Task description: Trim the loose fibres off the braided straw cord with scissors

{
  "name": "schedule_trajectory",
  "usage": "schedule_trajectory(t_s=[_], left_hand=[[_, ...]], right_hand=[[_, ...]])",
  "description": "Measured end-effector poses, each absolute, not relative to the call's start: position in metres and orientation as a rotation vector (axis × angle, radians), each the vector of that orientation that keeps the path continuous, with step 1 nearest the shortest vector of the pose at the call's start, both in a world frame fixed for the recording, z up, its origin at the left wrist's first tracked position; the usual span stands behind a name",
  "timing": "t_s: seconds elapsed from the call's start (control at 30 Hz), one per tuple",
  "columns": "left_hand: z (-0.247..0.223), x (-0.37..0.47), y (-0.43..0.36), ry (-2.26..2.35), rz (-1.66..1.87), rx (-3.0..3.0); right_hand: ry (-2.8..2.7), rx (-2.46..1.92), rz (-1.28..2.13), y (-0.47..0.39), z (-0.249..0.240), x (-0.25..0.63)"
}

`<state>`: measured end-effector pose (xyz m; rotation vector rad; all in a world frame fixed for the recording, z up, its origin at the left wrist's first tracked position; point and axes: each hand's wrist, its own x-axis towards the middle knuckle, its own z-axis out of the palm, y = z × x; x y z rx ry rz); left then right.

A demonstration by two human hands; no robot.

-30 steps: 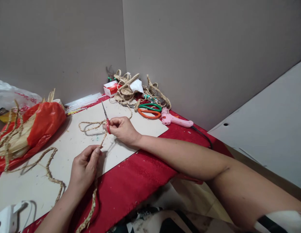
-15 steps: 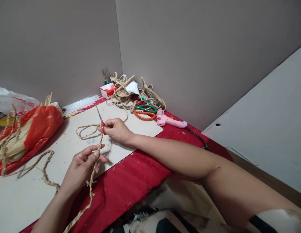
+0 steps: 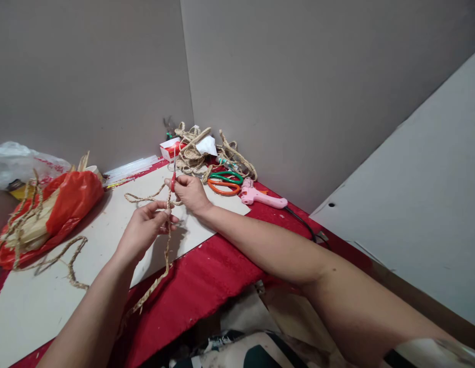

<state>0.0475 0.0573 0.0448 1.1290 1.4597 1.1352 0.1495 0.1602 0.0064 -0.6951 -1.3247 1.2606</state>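
Observation:
My left hand [image 3: 151, 222] pinches a braided straw rope [image 3: 167, 253] between thumb and fingers. Below it the rope hangs toward my lap; above, it runs up to my right hand [image 3: 191, 193]. That hand is closed around small scissors with red handles [image 3: 173, 183], their thin blades pointing up and away. Its fingertips also appear to be on the rope, though the exact grip is hidden. A loop of the rope lies on the white board [image 3: 199, 227] just left of my right hand.
A red plastic bag [image 3: 74, 202] of straw strands stands at the left, with clear sticks [image 3: 132, 171] behind it. In the far corner are coiled braids [image 3: 193, 156], green-handled and orange-handled scissors [image 3: 224, 188] and a pink glue gun [image 3: 262, 195] with a black cord.
Both hands have moved away from me, the left also to the right, carrying the rope along. The scissors' blades have swung from leaning left to nearly upright.

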Motion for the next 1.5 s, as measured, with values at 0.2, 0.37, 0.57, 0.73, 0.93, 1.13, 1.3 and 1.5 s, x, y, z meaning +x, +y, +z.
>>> schedule_trajectory(t_s=[0.2,0.37,0.57,0.73,0.93,1.13,1.3,1.5], left_hand=[[0.042,0.063,0.076,1.367,1.231,1.1],[0.041,0.059,0.09,1.268,1.27,0.994],[0.035,0.049,0.098,1.232,1.323,0.886],[0.037,0.032,0.094,1.24,1.392,0.847],[0.041,0.003,0.065,1.325,1.429,0.804],[0.032,-0.004,0.047,1.386,1.465,0.757],[0.029,-0.003,0.049,1.397,1.465,0.776],[0.03,-0.002,0.047,1.436,1.459,0.807]], right_hand=[[-1.291,-0.696,1.187,0.175,0.014,0.16],[-1.351,-0.716,1.22,0.183,0.015,0.162],[-1.554,-0.756,1.219,0.182,0.012,0.161],[-1.867,-0.798,1.12,0.177,0.016,0.167],[-2.257,-0.862,0.82,0.169,0.019,0.176],[-2.597,-0.785,0.408,0.153,0.018,0.172],[-2.679,-0.772,0.234,0.149,0.02,0.17],[-2.701,-0.757,0.045,0.146,0.023,0.169]])
